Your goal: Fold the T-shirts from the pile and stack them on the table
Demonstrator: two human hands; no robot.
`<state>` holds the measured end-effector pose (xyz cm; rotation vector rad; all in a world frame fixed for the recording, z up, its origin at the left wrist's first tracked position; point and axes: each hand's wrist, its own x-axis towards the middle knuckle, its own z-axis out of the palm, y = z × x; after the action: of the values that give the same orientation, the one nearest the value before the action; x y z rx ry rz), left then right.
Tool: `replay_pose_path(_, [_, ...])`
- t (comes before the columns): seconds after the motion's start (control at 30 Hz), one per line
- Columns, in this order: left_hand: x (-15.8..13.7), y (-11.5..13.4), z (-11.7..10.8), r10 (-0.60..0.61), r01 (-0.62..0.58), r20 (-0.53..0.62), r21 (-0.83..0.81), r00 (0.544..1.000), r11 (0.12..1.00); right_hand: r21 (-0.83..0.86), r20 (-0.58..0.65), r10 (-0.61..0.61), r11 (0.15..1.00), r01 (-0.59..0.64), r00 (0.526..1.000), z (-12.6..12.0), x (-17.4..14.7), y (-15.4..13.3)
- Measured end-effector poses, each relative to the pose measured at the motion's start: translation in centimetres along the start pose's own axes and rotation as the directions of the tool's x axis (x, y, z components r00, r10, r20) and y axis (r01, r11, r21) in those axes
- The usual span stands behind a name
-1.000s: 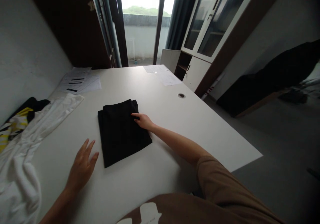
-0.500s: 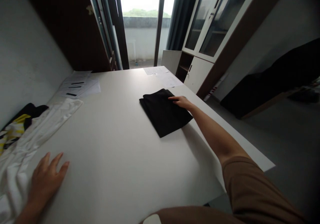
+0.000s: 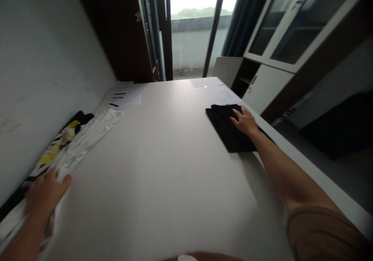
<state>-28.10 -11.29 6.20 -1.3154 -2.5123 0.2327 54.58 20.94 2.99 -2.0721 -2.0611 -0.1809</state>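
Note:
On the right side of the table lies a folded black cloth [image 3: 225, 131], flat and roughly square. My right hand [image 3: 244, 120] rests on its top with fingers spread. At the left, my left hand [image 3: 46, 193] is over a long, rumpled white satiny cloth [image 3: 87, 138], its thumb apart from its fingers; it appears to touch the cloth without gripping it. Along the wall beside the white cloth lies a black, yellow and white patterned fabric [image 3: 56, 148]. Part of both fabrics is hidden under my left hand and forearm.
The white table [image 3: 163, 167] reaches toward a glass door. Printed papers [image 3: 124, 96] lie at its far left, more sheets [image 3: 217, 90] at its far right. A wall [image 3: 37, 59] bounds the left side; a white cabinet [image 3: 268, 86] with a lower door open stands beyond the right edge.
My left hand has moved left from the bare tabletop onto the white cloth. The black cloth has shifted toward the table's right edge under my right hand, whose fingers have spread. The view has turned left.

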Motion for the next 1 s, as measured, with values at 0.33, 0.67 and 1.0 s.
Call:
replay_pose_path(0.33, [1.6, 2.6, -1.9, 0.019, -0.019, -0.005, 0.039, 1.0, 0.999, 0.004, 0.186, -0.046, 0.999, 0.047, 0.982, 7.1, 0.2, -1.6])
replay_pose_path(0.67, [1.7, 8.6, -3.0, 0.263, -0.261, 0.008, -0.098, 0.965, 0.96, 0.028, -0.042, -0.296, 0.954, 0.298, 0.954, 3.9, -4.5, -12.0])
replay_pose_path(1.0, [-3.0, 23.0, -7.7, 0.693, -0.586, -0.023, -0.554, 0.721, 0.591, 0.238, -0.021, -0.388, 0.893, 0.381, 0.922, 3.1, -4.4, -26.3])
